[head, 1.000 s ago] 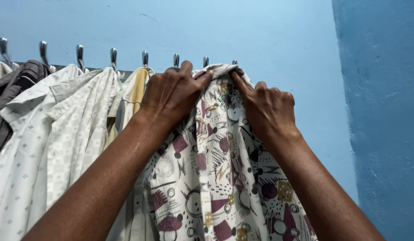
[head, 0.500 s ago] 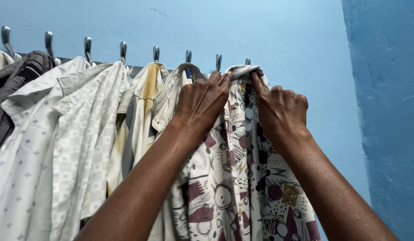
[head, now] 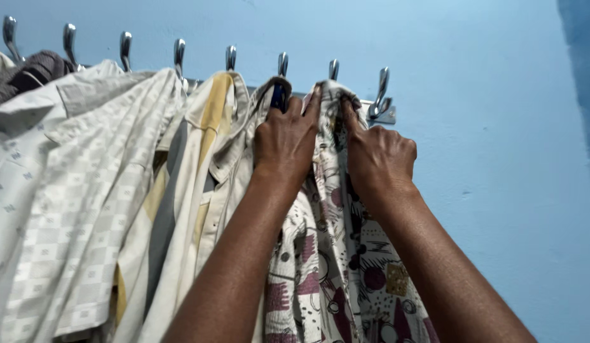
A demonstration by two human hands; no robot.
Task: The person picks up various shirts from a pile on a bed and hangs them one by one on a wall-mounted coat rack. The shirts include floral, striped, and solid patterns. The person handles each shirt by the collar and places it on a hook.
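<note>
- Patterned shirt [head: 345,267] hangs at the hook rail [head: 377,114], second hook from the right.
- Left hand [head: 287,136] and right hand [head: 379,159] both pinch its collar — I think.
- Looks light, floppy cotton — grab the collar.

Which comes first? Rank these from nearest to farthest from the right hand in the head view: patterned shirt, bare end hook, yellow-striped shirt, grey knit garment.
1. Patterned shirt: the right hand grips it at its collar.
2. Bare end hook: just above and right of the hand, on the wall rail.
3. Yellow-striped shirt: left, beyond the left hand.
4. Grey knit garment: far left end of the rail.
</note>
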